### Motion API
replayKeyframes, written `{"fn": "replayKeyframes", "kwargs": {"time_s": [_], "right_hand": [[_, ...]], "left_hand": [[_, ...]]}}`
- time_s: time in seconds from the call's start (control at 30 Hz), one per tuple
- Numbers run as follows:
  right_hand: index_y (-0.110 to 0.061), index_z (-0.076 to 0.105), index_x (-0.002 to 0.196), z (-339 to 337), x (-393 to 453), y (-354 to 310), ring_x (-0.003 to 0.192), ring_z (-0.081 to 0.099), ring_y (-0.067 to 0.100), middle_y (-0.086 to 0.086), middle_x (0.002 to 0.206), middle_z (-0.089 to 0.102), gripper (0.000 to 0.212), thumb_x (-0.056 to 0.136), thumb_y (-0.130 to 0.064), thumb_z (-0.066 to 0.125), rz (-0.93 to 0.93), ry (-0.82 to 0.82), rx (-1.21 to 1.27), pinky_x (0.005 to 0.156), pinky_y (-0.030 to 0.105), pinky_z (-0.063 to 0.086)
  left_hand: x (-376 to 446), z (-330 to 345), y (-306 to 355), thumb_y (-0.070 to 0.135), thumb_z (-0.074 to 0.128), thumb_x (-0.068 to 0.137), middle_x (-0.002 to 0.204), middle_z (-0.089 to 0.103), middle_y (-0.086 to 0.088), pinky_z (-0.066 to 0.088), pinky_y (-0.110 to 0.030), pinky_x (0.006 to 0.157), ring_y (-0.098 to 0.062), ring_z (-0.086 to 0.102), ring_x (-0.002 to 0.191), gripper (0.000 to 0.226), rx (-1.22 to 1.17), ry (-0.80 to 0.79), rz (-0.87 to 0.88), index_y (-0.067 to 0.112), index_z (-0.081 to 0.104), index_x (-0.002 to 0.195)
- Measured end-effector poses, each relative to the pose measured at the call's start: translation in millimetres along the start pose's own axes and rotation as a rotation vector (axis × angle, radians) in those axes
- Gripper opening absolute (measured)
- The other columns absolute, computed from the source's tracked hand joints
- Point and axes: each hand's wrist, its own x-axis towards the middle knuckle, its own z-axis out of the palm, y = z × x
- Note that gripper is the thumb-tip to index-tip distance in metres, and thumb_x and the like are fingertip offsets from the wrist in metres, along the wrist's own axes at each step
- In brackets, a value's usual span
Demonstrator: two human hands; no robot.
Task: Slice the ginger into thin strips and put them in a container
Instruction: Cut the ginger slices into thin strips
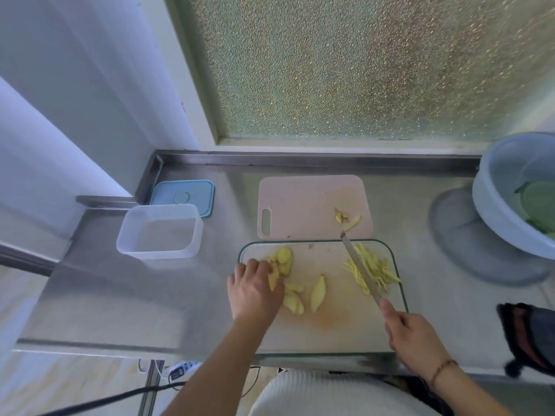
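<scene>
Head view: left hand (255,288) grips ginger slices (282,261) at the glass board's (330,331) left edge. Right hand (416,336) clamps the knife (362,273), blade over cut strips (374,270) at the right edge. Container (159,231) empty, well apart on the counter's left. Risk: slices skid on glass; blade nicks fingers.

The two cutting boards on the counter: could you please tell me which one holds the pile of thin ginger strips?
The clear glass cutting board nearest the person holds the ginger strips, at its right side; the pink plastic board behind it carries only a few scraps.
</scene>
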Motion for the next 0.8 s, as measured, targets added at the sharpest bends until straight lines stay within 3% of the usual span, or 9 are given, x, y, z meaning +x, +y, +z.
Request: {"fn": "replayKeyframes", "kwargs": {"time_s": [0.07,0.13,0.23,0.4,0.53,0.67,0.8], "right_hand": [[-0.016,0.037,0.049,2.6,0.3,-0.7,0.043,0.041,0.017,-0.001,0.041,0.040,0.065,0.082,-0.070,0.027,-0.003,-0.007,-0.001,0.055,0.029,0.038],[-0.015,0.036,0.050,4.9,1.2,-1.5,0.043,0.040,0.016,-0.001,0.042,0.039,0.065,0.083,-0.071,0.026,-0.007,-0.011,-0.010,0.054,0.029,0.038],[-0.016,0.035,0.052,8.2,2.3,-2.3,0.044,0.039,0.017,-0.001,0.043,0.037,0.065,0.082,-0.073,0.027,-0.005,-0.017,-0.005,0.055,0.029,0.036],[-0.016,0.035,0.052,9.5,1.5,-1.9,0.044,0.038,0.017,0.000,0.044,0.036,0.066,0.082,-0.074,0.027,0.006,-0.015,-0.003,0.055,0.029,0.036],[-0.015,0.037,0.051,8.0,-0.5,-3.2,0.042,0.039,0.016,-0.002,0.041,0.038,0.066,0.083,-0.072,0.027,0.032,-0.020,0.022,0.054,0.028,0.036],[-0.015,0.038,0.050,6.9,-1.4,-4.0,0.042,0.042,0.017,-0.001,0.040,0.040,0.065,0.084,-0.070,0.026,0.042,-0.014,0.034,0.053,0.028,0.037],[-0.015,0.041,0.052,6.2,-0.9,-4.7,0.040,0.041,0.015,-0.002,0.040,0.041,0.065,0.083,-0.071,0.028,0.062,-0.022,0.067,0.051,0.027,0.037]], "left_hand": [[0.8,-9.0,-5.8,0.057,0.064,0.082,0.093,0.067,0.003,0.042,-0.039,0.077,-0.027,0.059,0.090,0.038,0.123,-0.186,-0.100,0.023,0.071,0.098],[2.9,-14.9,-1.7,0.062,0.057,0.087,0.105,0.067,0.006,0.038,-0.037,0.087,-0.024,0.056,0.103,0.043,0.175,-0.265,-0.108,0.028,0.069,0.111],[7.9,-21.4,4.7,0.055,0.052,0.091,0.108,0.066,0.008,0.034,-0.034,0.090,-0.020,0.053,0.106,0.037,0.206,-0.280,-0.104,0.028,0.064,0.113],[11.4,-23.3,1.9,0.042,0.053,0.092,0.095,0.068,0.006,0.034,-0.032,0.083,-0.021,0.060,0.094,0.024,0.132,-0.267,-0.115,0.023,0.059,0.105],[10.6,-18.5,-7.7,0.029,0.065,0.092,0.097,0.069,0.000,0.038,-0.034,0.079,-0.027,0.060,0.093,0.015,-0.052,-0.198,-0.076,0.017,0.071,0.099],[10.1,-22.0,1.5,0.015,0.067,0.093,0.080,0.068,-0.009,0.044,-0.034,0.066,-0.035,0.062,0.076,0.007,-0.194,-0.128,-0.077,0.009,0.068,0.088],[15.4,-21.2,32.6,0.013,0.061,0.097,0.091,0.072,-0.010,0.054,-0.040,0.076,-0.030,0.065,0.085,0.010,-0.472,-0.309,-0.159,0.010,0.069,0.103]]}}
